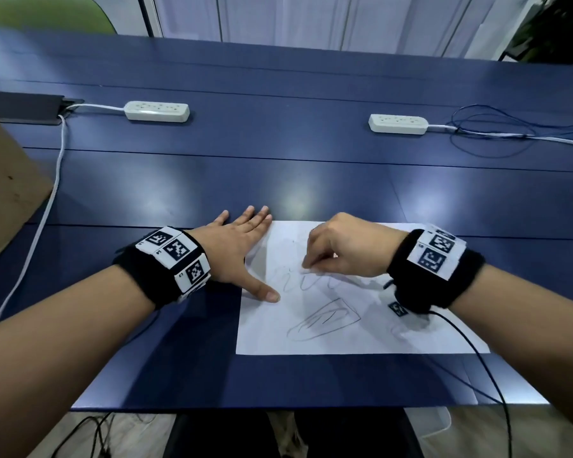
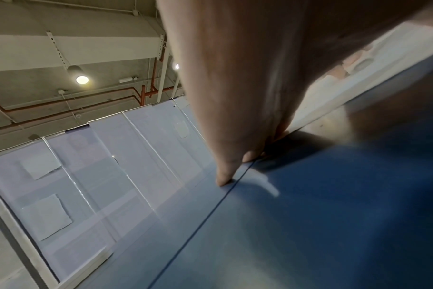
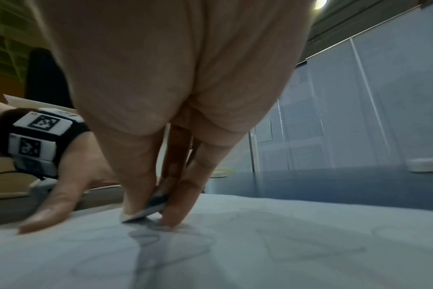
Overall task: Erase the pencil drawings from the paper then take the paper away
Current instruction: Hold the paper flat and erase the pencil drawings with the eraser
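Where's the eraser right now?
Right wrist view: the eraser is pinched in the right hand, pressed on the paper beside the left hand's thumb.

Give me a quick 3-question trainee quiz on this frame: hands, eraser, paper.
1. True or false: the left hand lies flat with straight fingers, its thumb on the paper.
2. What does the right hand pinch in its fingers? A) a pencil B) an eraser C) a power strip
3. Fill in: the long pointed sketch nearer the person is ____ erased.

Key:
1. True. Thumb presses the sheet's left part; the other fingers reach onto the blue table.
2. B. The small white eraser is tilted, its edge on the paper by the scribbles.
3. Not yet; its lines show whole.
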`<state>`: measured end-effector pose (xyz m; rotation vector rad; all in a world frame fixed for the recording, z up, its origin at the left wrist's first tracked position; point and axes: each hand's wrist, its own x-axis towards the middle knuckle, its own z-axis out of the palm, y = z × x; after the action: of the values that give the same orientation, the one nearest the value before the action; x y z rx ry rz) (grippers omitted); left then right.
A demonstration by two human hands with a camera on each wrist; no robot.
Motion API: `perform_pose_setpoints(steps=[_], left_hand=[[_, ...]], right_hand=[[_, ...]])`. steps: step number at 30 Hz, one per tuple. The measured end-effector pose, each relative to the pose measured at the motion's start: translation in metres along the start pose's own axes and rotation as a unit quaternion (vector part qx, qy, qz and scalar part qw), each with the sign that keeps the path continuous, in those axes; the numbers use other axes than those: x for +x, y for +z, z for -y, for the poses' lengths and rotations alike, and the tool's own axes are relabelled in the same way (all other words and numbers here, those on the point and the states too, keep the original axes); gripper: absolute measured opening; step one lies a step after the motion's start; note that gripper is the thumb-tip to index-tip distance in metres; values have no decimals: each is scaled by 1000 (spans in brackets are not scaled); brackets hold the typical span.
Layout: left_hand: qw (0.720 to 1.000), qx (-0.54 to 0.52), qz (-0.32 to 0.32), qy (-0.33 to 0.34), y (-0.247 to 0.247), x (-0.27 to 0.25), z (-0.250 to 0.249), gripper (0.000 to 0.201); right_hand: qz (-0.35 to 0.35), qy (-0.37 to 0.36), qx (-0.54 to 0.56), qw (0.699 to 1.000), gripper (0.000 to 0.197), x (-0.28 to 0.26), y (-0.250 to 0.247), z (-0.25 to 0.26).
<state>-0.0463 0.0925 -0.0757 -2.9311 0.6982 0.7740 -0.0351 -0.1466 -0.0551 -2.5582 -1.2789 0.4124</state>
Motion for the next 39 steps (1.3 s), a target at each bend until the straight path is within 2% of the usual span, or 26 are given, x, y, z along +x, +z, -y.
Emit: perform_pose_setpoints(steps=[6,8,11,13,15,19,22,27,29,35,37,39], left_hand=[[1000,-1,-5,-1,-1,-1,-1,147],[1000,-4,-6,-1,0,-1,-1,147],[1000,-3,-2,-2,-1,0,0,147],[1000,3,3,-3,-2,-1,-1,147],[1000,9,7,-5,-3,-2,-1,147],[1000,10,15,-16,-8,-4,-6,147],[999,15,21,-27,-12,-7,-10,145],[999,14,32,-34,-15,-6,-12,146],[999,13,33,-31,-14,-6,-12,146],[999,9,30,-35,-13,-5,-11,147],[999,10,27,-34,-13,-5,-11,147],[999,8,26,-32,-12,-5,-10,147]], right_hand=[[-54,113,-38,991,18,37,-16,-25],[-47,99,-46,993,17,35,-15,-23],[-36,15,-55,998,16,10,-4,-8],[-14,-17,-46,999,16,-5,2,0],[-3,-11,-32,999,15,-6,1,0],[-44,66,-44,996,19,16,-10,-20],[-46,94,-60,993,20,25,-13,-24],[0,8,-24,1000,16,-3,-1,4],[13,15,-21,1000,16,-4,-1,5],[-44,107,-62,991,21,29,-17,-19],[-39,86,-62,994,20,22,-12,-14],[-31,36,-37,998,18,5,-3,-4]])
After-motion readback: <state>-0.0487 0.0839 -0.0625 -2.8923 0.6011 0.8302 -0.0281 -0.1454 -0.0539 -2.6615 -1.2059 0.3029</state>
